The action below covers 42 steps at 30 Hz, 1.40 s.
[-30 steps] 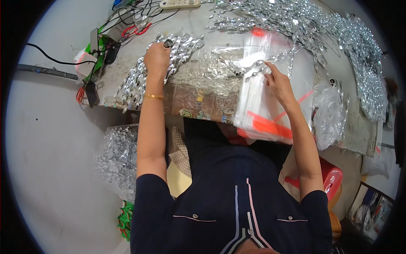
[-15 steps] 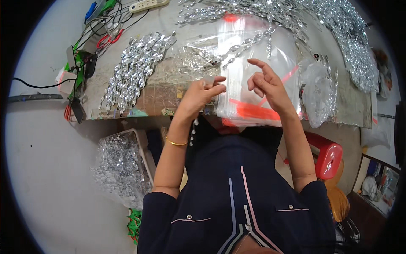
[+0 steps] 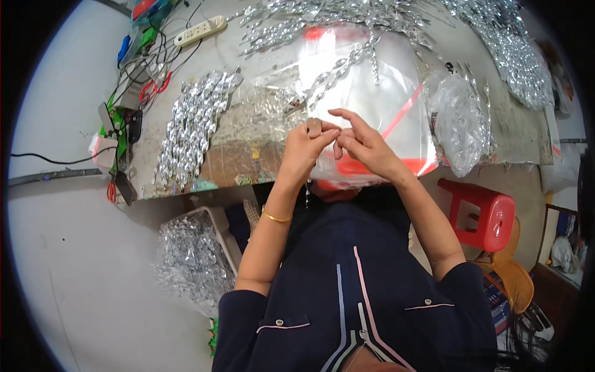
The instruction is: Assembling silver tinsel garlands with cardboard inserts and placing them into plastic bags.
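My left hand (image 3: 302, 152) is closed in a pinch over the near edge of the table. Below it dangles the end of a thin silver strand (image 3: 308, 193), which seems to come from its grip. My right hand (image 3: 367, 149) meets it fingertip to fingertip, thumb and fingers drawn together with the index finger bent above. Whatever lies between those right fingertips is too small to make out. Under both hands is a stack of clear plastic bags (image 3: 396, 80) with red-orange bands. Across the bags lies a twisted silver strand (image 3: 338, 73).
Flat silver strands (image 3: 195, 124) lie at the table's left; more silver strands (image 3: 334, 12) and a shiny heap (image 3: 505, 53) fill the far side. A crumpled clear bag (image 3: 462, 127) is at right. Cables and a power strip (image 3: 201, 31) sit far left. A red stool (image 3: 483, 214) stands below.
My hands have come together from a gap; the right moved left and its fingers closed toward the left fingertips. The view has shifted and turned slightly.
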{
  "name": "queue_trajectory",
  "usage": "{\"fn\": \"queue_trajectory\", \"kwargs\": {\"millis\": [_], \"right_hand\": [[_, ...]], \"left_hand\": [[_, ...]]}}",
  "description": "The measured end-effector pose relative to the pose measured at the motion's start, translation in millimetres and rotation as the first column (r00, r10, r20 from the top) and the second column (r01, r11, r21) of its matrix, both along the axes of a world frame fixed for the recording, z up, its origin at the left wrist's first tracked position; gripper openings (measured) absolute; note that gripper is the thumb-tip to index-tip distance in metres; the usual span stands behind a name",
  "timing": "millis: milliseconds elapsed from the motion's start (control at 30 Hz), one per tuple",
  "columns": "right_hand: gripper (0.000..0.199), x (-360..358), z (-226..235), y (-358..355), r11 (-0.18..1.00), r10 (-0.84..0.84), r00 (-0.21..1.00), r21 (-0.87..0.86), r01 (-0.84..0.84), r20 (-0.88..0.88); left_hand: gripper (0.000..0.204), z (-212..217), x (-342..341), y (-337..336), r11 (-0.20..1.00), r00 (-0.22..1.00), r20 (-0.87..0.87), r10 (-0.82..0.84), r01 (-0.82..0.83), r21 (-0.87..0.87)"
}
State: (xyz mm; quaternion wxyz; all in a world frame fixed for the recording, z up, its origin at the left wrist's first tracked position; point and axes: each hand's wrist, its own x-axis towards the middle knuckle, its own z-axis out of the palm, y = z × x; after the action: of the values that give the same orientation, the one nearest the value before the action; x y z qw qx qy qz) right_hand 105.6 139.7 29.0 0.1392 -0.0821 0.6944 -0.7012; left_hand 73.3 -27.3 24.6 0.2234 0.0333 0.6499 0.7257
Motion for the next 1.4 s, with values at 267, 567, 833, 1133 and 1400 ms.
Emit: {"fn": "queue_trajectory", "kwargs": {"millis": [267,567,833,1133,1400], "right_hand": [[0.045,9.7,4.4,2.0,0.989,-0.098,0.995,0.110,0.094,0.026],[0.015,10.5,12.6,-4.6,0.849,-0.213,0.927,0.411,0.332,-0.309],[0.009,8.7,-0.1,-14.5,0.850,-0.260,0.904,0.365,0.381,-0.340],[0.005,5.1,17.1,-35.6,0.733,-0.337,0.794,0.388,0.558,-0.506],[0.004,-7.4,26.7,-60.0,0.760,-0.278,0.724,0.316,0.568,-0.632]], "left_hand": [[0.016,8.8,15.0,6.3,0.942,0.940,-0.326,0.102,-0.197,-0.272],[0.024,0.9,17.2,1.9,0.969,0.967,-0.184,0.175,-0.202,-0.142],[0.021,-4.6,7.3,-10.6,0.991,0.992,0.014,0.124,-0.124,0.043],[0.025,-25.4,9.4,-24.6,0.883,0.981,0.108,0.159,-0.191,0.429],[0.023,-15.4,13.9,-37.5,0.880,0.979,-0.026,0.201,-0.169,0.443]]}}
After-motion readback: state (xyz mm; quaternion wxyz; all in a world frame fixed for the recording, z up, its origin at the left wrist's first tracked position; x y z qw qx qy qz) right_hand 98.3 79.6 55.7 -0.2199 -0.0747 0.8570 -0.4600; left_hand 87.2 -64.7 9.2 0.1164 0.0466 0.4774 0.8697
